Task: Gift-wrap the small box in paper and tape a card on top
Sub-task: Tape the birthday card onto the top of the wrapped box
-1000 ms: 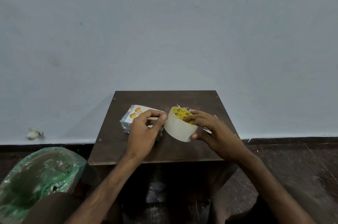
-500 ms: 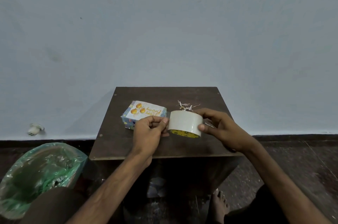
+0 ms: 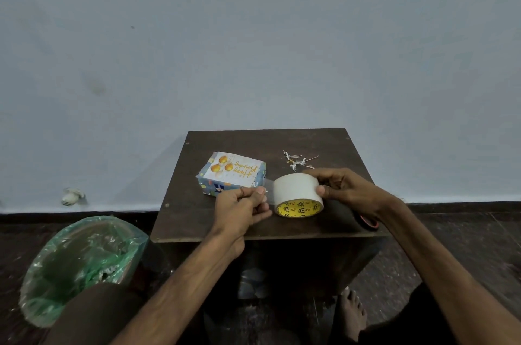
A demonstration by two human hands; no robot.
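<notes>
- Dark floor lies nearest, with a green-lined bin at left and the brown table ahead.
- Left hand pinches what seems to be the free end of the tape roll; right hand grips the roll.
- Beyond them, clear of both hands, sits the wrapped box, with the card on top.
- Likely step: drawing tape for the card. Next, pull a short strip and tear it cleanly.

Item 1: card on top of the wrapped box. Gold script, which I read as "Happy Birthday", upside down from my view.
Item 2: tape roll. I read black "Fix" beside a round logo, repeated around its yellow inner ring.
Item 3: small print on the box's blue paper, too blurred for me to read.
</notes>
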